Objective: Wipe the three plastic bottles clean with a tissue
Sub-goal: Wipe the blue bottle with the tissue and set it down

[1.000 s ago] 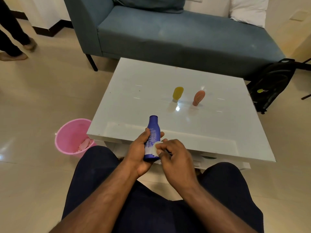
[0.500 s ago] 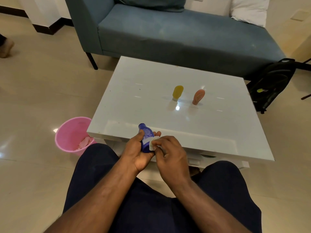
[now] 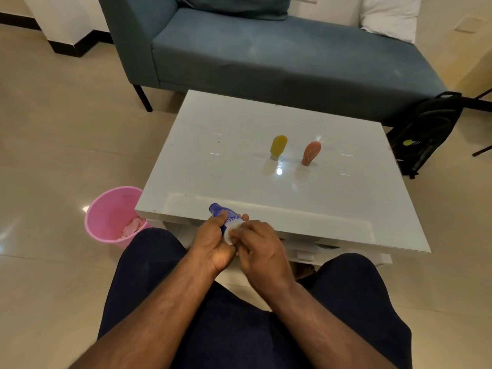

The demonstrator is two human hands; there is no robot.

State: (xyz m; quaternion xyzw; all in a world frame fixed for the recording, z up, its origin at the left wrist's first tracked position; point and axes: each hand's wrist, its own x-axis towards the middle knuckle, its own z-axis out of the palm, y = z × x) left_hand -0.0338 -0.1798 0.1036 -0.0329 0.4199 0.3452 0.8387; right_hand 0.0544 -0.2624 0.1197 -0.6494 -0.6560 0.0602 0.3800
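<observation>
My left hand [image 3: 213, 242] grips a blue bottle [image 3: 223, 213] at the table's near edge, the bottle tilted with its top pointing up and left. My right hand [image 3: 259, 247] presses a small white tissue [image 3: 231, 233] against the bottle's lower part; most of the tissue is hidden under my fingers. A yellow bottle [image 3: 278, 146] and an orange bottle [image 3: 310, 153] stand side by side on the white glossy table [image 3: 226, 161], well beyond my hands.
A pink bin [image 3: 111, 217] holding crumpled pink tissue stands on the floor left of the table. A blue sofa [image 3: 266, 54] runs behind the table. A black backpack [image 3: 426, 131] leans at the right. My knees sit under the table's near edge.
The blue bottle went from upright to tilted and sank lower in my left hand. My right hand with the tissue slid down along it. Another person's feet left view at far left.
</observation>
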